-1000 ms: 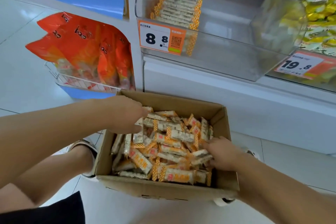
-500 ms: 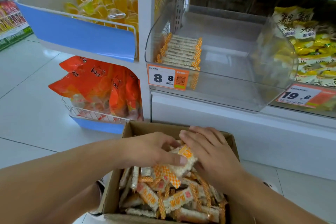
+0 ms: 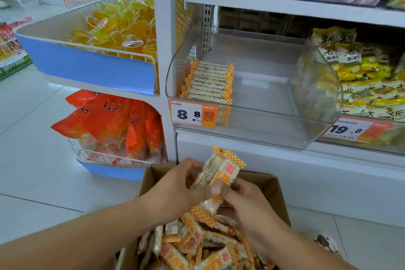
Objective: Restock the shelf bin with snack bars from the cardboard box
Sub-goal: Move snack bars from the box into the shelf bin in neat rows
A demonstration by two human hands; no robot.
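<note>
Orange-checkered wrappers mark the small bundle of clear-film snack bars (image 3: 219, 171) held upright above the open brown cardboard box (image 3: 271, 184) at 6 o'clock. The left hand (image 3: 175, 186) curls around the bundle's left side; the right hand (image 3: 247, 206) pinches its lower end, fingers bent. Loose bars (image 3: 197, 245) fill the box. The clear curved plastic shelf bin (image 3: 274, 116) at 12 o'clock holds one neat row of bars (image 3: 208, 82) against its left wall, above an orange price tag (image 3: 192, 115).
</note>
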